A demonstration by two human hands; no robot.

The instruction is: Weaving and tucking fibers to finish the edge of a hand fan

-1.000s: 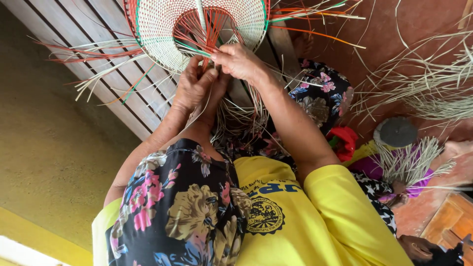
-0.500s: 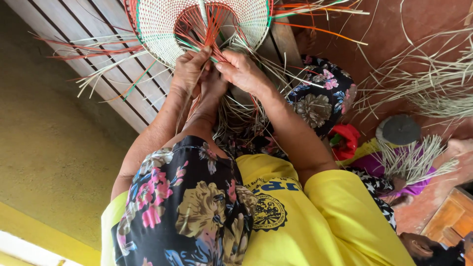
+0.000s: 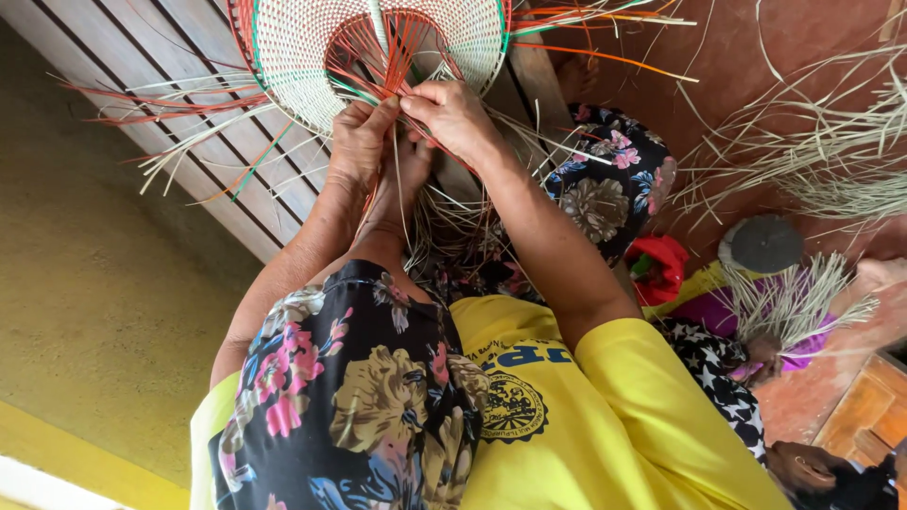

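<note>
Looking down from the head camera, I read the scene from the wearer outward. Nearest the lens lie the yellow shirt (image 3: 605, 425) and a floral cloth (image 3: 359, 406) over the lap. Both forearms rise toward twelve o'clock and meet at the work. The left hand (image 3: 364, 142) is curled, its fingers closed around a bundle of pale and red strands (image 3: 402, 189) that trail back toward the lap. The right hand (image 3: 453, 113) touches it at three o'clock, thumb and fingers pinching red strands at the basket's edge. The round woven basket (image 3: 378, 47), pale with a red spoked centre and a green rim line, sits directly beyond the hands at twelve o'clock, its lower rim touching the fingertips. Loose orange and pale strips fan out from it at nine and two o'clock. Under it runs a slatted wooden bench (image 3: 189, 123). At three o'clock, well apart, I see a heap of dried straw (image 3: 812, 170) and a dark round lid (image 3: 763, 244).
</note>
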